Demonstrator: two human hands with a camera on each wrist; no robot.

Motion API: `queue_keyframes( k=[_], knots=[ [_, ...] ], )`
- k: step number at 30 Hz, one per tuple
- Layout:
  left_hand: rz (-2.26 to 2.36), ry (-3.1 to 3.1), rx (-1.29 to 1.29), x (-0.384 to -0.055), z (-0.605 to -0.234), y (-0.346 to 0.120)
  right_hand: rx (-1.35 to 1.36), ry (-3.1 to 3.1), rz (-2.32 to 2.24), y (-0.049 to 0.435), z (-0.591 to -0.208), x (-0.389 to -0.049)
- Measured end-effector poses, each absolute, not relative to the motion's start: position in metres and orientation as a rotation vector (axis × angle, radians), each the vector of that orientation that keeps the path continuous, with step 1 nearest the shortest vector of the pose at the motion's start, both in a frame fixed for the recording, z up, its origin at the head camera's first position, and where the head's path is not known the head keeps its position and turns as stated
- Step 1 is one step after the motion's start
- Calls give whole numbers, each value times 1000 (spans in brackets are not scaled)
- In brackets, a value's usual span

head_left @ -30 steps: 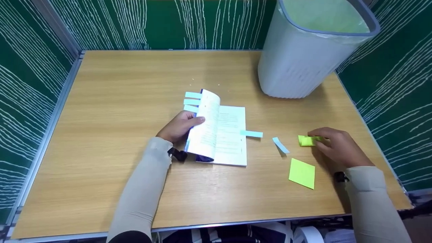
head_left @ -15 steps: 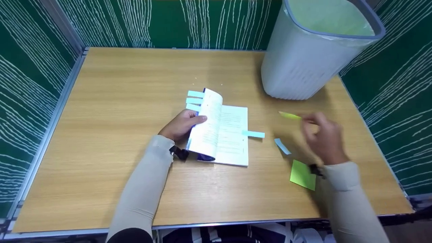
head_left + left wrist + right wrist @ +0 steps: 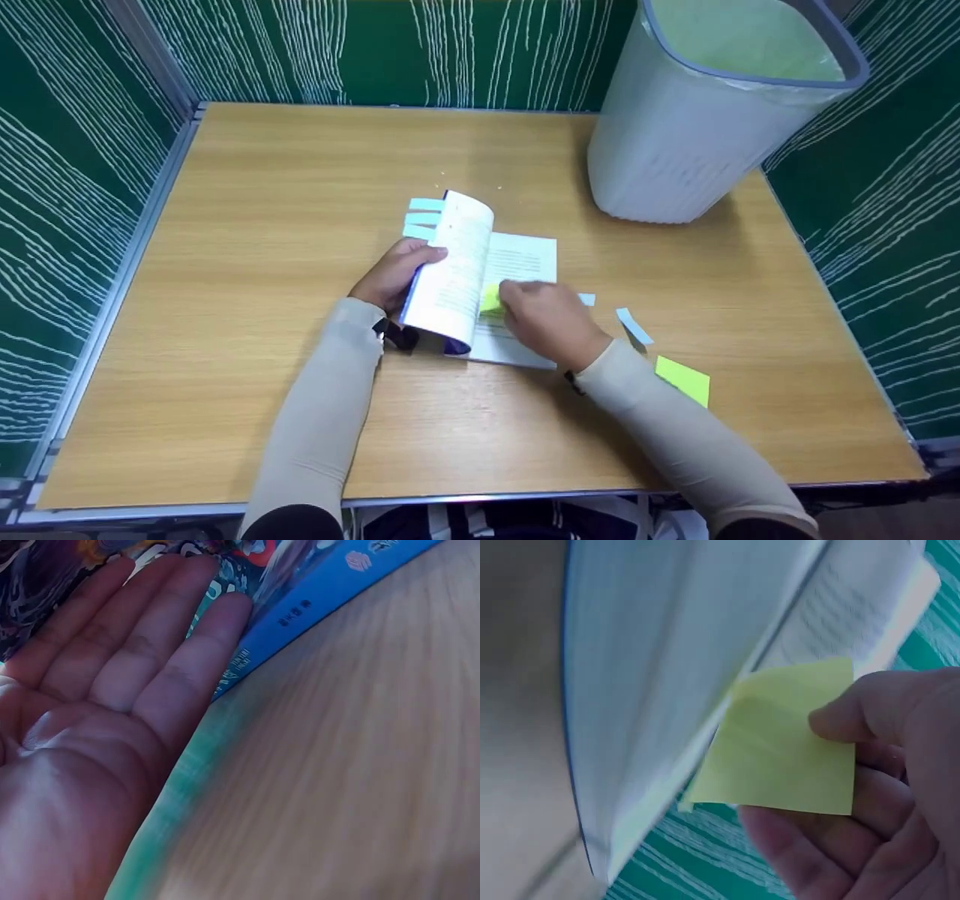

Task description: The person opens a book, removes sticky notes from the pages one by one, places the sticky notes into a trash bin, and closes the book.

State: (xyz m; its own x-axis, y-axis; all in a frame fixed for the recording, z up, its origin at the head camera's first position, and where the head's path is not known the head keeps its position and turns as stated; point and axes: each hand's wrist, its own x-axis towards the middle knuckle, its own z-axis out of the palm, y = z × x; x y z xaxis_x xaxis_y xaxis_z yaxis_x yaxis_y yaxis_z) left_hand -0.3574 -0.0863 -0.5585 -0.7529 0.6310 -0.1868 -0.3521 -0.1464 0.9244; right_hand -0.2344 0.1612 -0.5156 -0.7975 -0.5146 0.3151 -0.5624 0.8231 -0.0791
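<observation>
An open book (image 3: 463,262) lies on the table, its left pages curved up. My left hand (image 3: 394,274) grips that raised side, thumb on the page; in the left wrist view the fingers lie against the colourful cover (image 3: 277,585). Pinched between thumb and fingers of my right hand (image 3: 553,321) is a yellow-green sticky note (image 3: 787,742), held over the right page close to the fold. Several light-blue sticky tabs (image 3: 424,218) stick out from the left edge. Another blue tab (image 3: 587,299) shows beyond the right edge, partly hidden by my hand.
To the right on the table (image 3: 262,187) lie a loose blue strip (image 3: 634,326) and a second yellow-green note (image 3: 686,377), partly covered by my right sleeve. A lined waste bin (image 3: 697,142) stands at the back right. Green patterned panels (image 3: 547,52) border the table.
My right hand has picked up a yellow-green note from the right side of the table and carried it left over the book. The left hand keeps its grip on the book.
</observation>
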Motion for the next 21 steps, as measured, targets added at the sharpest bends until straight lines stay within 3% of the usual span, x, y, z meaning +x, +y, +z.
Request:
queue_keyframes(
  k=[21],
  knots=[
    [1875,1533,339,-357,-554,-87,972,-2808,49,157,-532,-227]
  ],
)
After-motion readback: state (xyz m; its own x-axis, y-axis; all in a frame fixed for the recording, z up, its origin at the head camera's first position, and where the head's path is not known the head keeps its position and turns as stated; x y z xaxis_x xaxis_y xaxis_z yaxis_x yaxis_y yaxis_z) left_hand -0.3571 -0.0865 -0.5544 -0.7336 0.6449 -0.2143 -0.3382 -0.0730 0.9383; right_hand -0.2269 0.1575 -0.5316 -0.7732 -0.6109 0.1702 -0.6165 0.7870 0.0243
